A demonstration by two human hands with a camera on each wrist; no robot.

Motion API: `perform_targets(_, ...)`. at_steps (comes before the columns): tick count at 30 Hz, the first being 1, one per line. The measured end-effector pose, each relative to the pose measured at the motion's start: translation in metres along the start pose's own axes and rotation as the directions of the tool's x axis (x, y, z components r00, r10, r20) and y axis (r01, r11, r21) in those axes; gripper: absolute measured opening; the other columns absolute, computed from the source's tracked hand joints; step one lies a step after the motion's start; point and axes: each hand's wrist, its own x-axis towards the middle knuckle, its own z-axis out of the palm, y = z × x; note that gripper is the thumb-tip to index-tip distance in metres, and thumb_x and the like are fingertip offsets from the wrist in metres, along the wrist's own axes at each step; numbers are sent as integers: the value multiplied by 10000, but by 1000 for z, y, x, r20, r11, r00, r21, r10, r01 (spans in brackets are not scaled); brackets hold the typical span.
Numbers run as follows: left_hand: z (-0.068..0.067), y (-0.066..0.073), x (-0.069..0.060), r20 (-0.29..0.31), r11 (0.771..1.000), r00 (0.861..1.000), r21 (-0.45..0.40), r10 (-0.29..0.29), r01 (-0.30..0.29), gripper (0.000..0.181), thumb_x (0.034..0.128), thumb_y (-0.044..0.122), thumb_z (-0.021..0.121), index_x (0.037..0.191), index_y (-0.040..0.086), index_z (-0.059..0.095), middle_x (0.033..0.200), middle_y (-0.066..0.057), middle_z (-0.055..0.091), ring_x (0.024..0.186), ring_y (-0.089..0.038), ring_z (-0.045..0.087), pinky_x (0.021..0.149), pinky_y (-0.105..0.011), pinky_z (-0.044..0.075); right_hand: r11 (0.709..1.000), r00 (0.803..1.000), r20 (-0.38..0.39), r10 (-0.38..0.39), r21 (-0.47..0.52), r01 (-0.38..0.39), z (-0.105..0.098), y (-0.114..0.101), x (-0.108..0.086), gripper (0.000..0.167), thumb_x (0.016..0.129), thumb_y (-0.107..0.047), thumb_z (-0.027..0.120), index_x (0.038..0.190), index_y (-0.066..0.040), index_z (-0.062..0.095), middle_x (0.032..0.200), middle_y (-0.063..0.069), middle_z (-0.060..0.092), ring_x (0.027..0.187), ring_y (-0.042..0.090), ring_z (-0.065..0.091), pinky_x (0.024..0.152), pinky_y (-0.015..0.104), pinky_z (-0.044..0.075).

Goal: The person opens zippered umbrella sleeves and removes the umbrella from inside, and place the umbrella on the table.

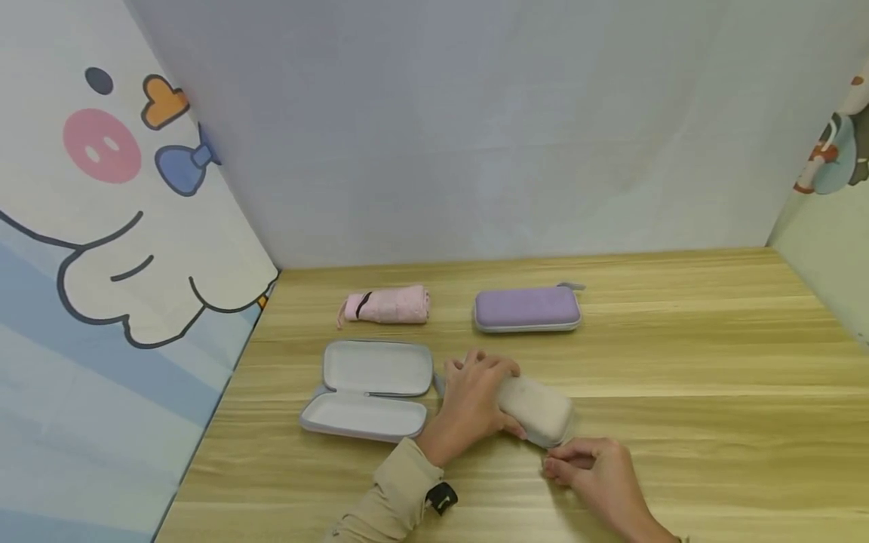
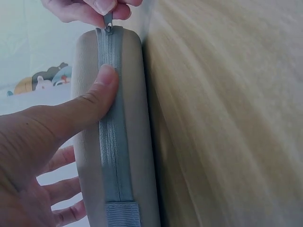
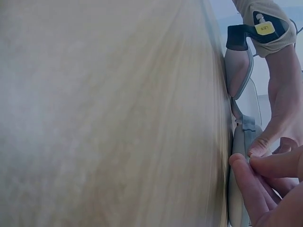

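Observation:
A beige zippered case [image 1: 538, 407] lies closed and slanted on the wooden table. My left hand [image 1: 475, 400] grips it from above, fingers over the far side. In the left wrist view, the left thumb [image 2: 102, 90] presses on the grey zipper band [image 2: 112, 142] along the case's side. At the case's right end, my right hand [image 1: 600, 479] pinches the zipper pull [image 2: 109, 19] between thumb and finger. The zipper's teeth look joined along the stretch visible in the left wrist view. In the right wrist view, the right fingers hide part of the case.
An open grey case [image 1: 378, 368] with a pale lining lies left of the left hand. Behind stand a folded pink umbrella [image 1: 394, 305] and a closed purple case [image 1: 527, 309]. A pale cloth wall [image 1: 516, 151] borders the table [image 1: 713, 392] at the back.

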Motion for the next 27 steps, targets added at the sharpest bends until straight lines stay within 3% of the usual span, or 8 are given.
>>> perform_targets(7,3,3,1,9,999,999,7,-44,44,818,385,626,849,1067,229,635,1106,55,658,960,-143,482,806,-456,368,1000,1000,-23,-3,-14,3,-1,3,1,70,749,31,749,801,54,707,746,127,698,617,172,683,568,263,550)
perform_targets(17,12,8,-3,-42,996,996,36,-74,76,807,446,724,784,1044,216,594,1001,7,610,983,-166,475,772,-418,395,1000,995,-96,17,-19,-18,-9,4,8,53,747,53,746,784,48,708,739,126,700,620,180,685,563,263,550)
perform_targets(21,3,2,-6,80,995,993,-26,-89,92,745,544,627,821,1128,233,579,1100,-19,589,1074,-199,471,819,-443,409,999,993,-117,23,-40,-28,-11,4,11,64,731,52,761,765,18,718,734,112,701,592,169,676,543,256,544)
perform_targets(24,-9,-7,-8,207,979,972,-142,-115,146,706,614,424,875,1215,226,562,1214,-70,546,1155,-254,455,881,-471,422,999,994,-113,9,-34,-13,-13,4,12,68,737,67,749,760,13,716,731,115,700,601,165,678,546,260,546)
perform_targets(27,-17,-15,-10,292,952,949,-235,-121,194,749,631,212,886,1290,180,531,1278,-119,500,1181,-297,460,908,-452,439,1000,994,-107,7,-27,-10,-16,4,12,65,748,79,734,769,20,713,732,120,700,621,168,683,557,259,548)
